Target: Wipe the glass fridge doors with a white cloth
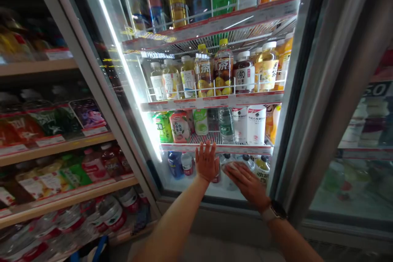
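Note:
The lit drinks cooler's glass door point(196, 191) is in front of me, with reflections across it. My left hand point(207, 162) lies flat against the glass, fingers spread and pointing up, holding nothing. To its right, my right hand point(245, 181) is pressed to the same pane, fingers together and slanting up to the left. A small pale cloth point(233, 165) shows at its fingers, mostly covered by the hand. A watch point(278, 209) is on my right wrist. Behind the hands, bottles on the lowest shelf are partly hidden.
Inside the cooler, shelves hold tea bottles point(223, 67), white cartons point(256, 125) and cans point(176, 2). A metal door frame point(321, 102) stands at right, beside another glass door point(353, 196). Wooden shelves point(61, 153) with bottled drinks line the left. A dark bag point(92, 249) is at the bottom.

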Available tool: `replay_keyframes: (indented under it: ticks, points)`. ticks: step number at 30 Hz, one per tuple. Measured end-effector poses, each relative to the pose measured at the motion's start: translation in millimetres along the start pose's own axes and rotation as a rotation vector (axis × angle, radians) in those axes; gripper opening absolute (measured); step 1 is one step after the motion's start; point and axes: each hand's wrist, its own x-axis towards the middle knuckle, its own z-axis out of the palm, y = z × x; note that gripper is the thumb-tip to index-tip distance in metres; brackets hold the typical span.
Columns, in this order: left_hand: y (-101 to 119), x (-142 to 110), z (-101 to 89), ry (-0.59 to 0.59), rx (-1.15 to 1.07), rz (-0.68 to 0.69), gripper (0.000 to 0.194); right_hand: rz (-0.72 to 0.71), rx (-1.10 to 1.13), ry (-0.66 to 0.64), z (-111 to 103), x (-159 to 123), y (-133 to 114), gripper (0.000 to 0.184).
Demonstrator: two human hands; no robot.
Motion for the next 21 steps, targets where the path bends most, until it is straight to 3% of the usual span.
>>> replay_keyframes:
  ticks: [6, 11, 15, 21]
  points:
    - [-1, -4, 1.8, -0.018, 0.005, -0.006, 0.064, 0.405, -0.154, 0.452, -34, 45, 36, 0.062]
    - [-1, -4, 1.0, -0.021, -0.002, -0.005, 0.063, 0.558, -0.143, 0.618, -30, 69, 34, 0.056]
    - [-1, -2, -0.4, 0.002, -0.009, 0.007, 0.061, 0.424, -0.08, 0.572, -14, 74, 17, 0.06]
    - [0, -3, 0.9, -0.008, -0.013, -0.009, 0.061, 0.243, -0.013, 0.267, 1, 41, -4, 0.062]
